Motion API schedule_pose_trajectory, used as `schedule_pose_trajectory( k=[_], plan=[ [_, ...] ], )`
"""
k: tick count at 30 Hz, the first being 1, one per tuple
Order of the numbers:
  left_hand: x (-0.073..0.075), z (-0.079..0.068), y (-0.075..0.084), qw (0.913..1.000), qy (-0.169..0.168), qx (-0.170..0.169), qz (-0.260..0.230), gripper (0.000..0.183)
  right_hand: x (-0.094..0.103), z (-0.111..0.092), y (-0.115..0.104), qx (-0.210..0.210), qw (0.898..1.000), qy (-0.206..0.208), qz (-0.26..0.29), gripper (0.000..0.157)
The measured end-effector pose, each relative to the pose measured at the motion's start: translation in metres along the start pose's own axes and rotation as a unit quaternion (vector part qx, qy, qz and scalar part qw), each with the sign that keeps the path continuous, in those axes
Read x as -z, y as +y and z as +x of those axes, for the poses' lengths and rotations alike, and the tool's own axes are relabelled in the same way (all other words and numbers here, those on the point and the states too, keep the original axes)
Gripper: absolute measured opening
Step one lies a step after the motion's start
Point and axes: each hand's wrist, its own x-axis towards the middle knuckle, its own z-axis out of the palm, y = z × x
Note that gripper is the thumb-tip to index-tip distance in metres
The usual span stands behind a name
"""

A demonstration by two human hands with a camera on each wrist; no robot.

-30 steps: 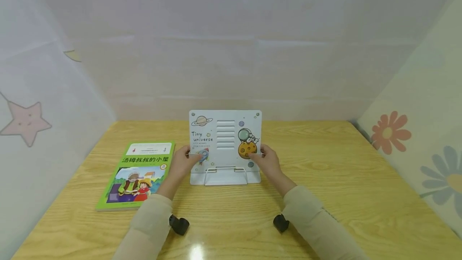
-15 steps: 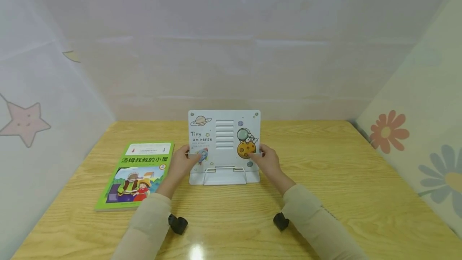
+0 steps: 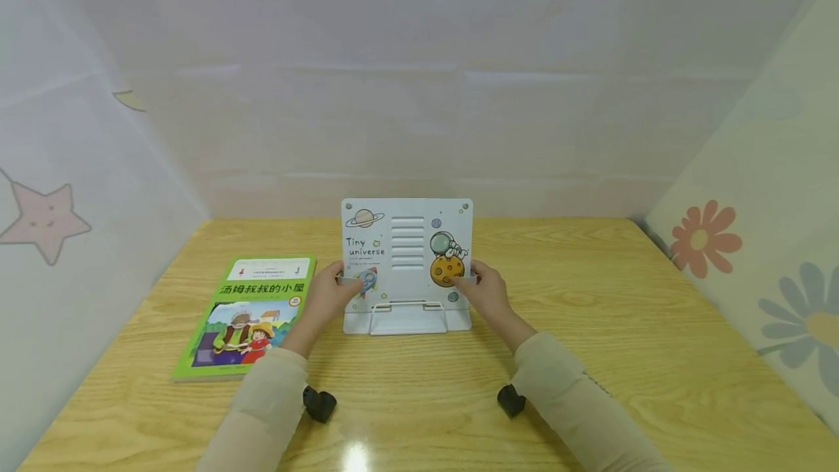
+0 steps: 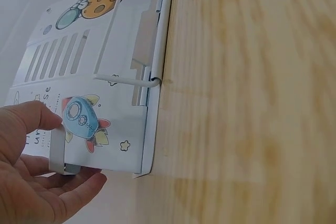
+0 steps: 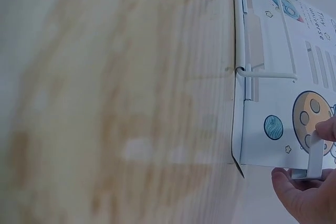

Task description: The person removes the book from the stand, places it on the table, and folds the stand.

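A white book stand point(image 3: 413, 284) printed with "Tiny universe", a ringed planet, a rocket and an astronaut stands upright on the table. My left hand point(image 3: 329, 291) grips its left edge, thumb on the front by the rocket and fingers behind, as the left wrist view shows. There the thumb lies against a small white side clip point(image 4: 56, 148). On the opposite edge my right hand point(image 3: 488, 291) holds the stand the same way, its thumb at a matching clip point(image 5: 315, 156) over the orange moon. A white wire holder point(image 3: 409, 332) juts forward at the stand's base.
Left of the stand, a green-bordered children's book point(image 3: 245, 315) lies flat, cover up, partly behind the left forearm. The wooden table point(image 3: 623, 355) reaches back to a pale cloth wall point(image 3: 419, 130). Side walls carry a star and flowers.
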Motion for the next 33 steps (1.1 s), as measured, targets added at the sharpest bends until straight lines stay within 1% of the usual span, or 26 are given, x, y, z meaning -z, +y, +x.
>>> schedule_pose_trajectory(
  k=[6, 11, 13, 17, 24, 28, 31, 33],
  plan=[
    [0.0007, 0.001, -0.0009, 1.0, -0.005, -0.006, 0.004, 0.041, 0.0015, -0.0008, -0.0005, 0.01, 1.0, -0.001, 0.003, 0.04],
    [0.0018, 0.0015, -0.002, 0.9996, -0.005, -0.025, 0.016, 0.04, 0.0028, -0.0009, -0.0004, 0.021, 1.0, -0.003, 0.003, 0.043],
    [0.0018, 0.0017, -0.0023, 0.9993, -0.007, -0.031, 0.018, 0.04, 0.0033, -0.0005, 0.0002, 0.02, 1.0, -0.003, 0.002, 0.044],
    [0.0022, 0.0016, -0.0024, 0.9991, -0.009, -0.033, 0.026, 0.04, 0.0044, -0.0012, 0.0001, 0.017, 1.0, -0.004, 0.001, 0.043],
    [0.0042, 0.0011, -0.0013, 0.9979, -0.006, -0.047, 0.044, 0.038, 0.0052, -0.0013, -0.0027, 0.006, 1.0, -0.011, -0.001, 0.043],
    [0.0047, 0.003, -0.0024, 0.9979, -0.006, -0.045, 0.045, 0.039, 0.0055, 0.0003, -0.0021, 0.009, 1.0, -0.014, 0.001, 0.043],
    [0.0047, 0.0045, -0.0047, 0.999, -0.009, -0.033, 0.03, 0.038, 0.0069, 0.0005, -0.0015, 0.018, 1.0, -0.012, 0.003, 0.04],
    [0.0051, 0.0058, -0.0061, 0.9994, -0.009, -0.029, 0.016, 0.038, 0.0081, 0.0009, -0.0014, 0.026, 1.0, 0.0, 0.011, 0.035]
  ],
)
